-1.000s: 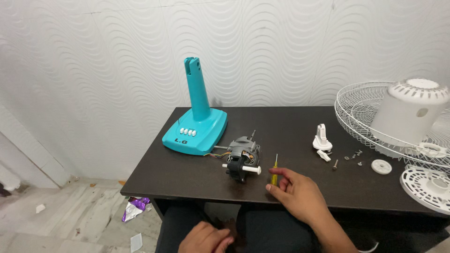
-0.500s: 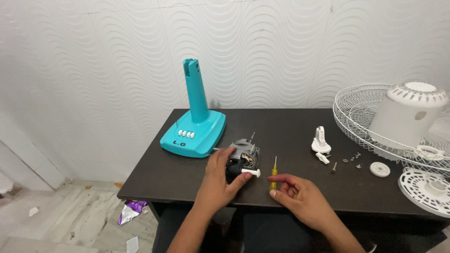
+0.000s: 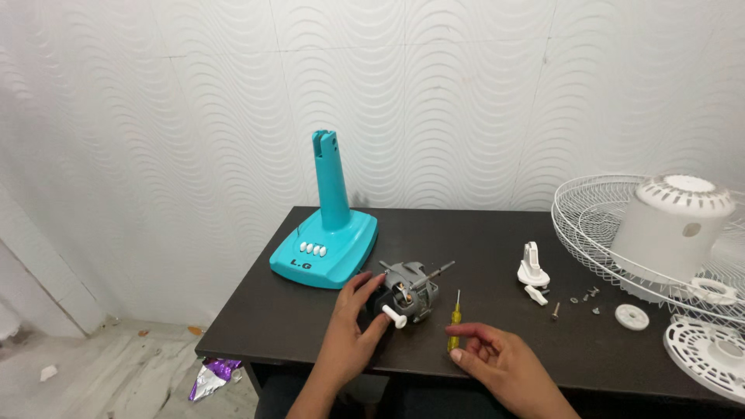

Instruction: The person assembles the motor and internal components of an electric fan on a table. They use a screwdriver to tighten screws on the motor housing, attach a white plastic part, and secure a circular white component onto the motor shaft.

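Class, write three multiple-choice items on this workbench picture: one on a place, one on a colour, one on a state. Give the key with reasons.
1. Where is the fan motor?
A. on the floor
B. on the dark table, right of the stand base
C. inside the wire guard

2. What colour is the stand base?
A. red
B. black
C. turquoise

3. What is the left hand doing?
A. gripping the motor
B. lying flat, empty
C. holding the guard

Key: B, it sits on the tabletop beside the base; C, the plastic is turquoise; A, its fingers wrap the motor while the right hand touches the yellow screwdriver.
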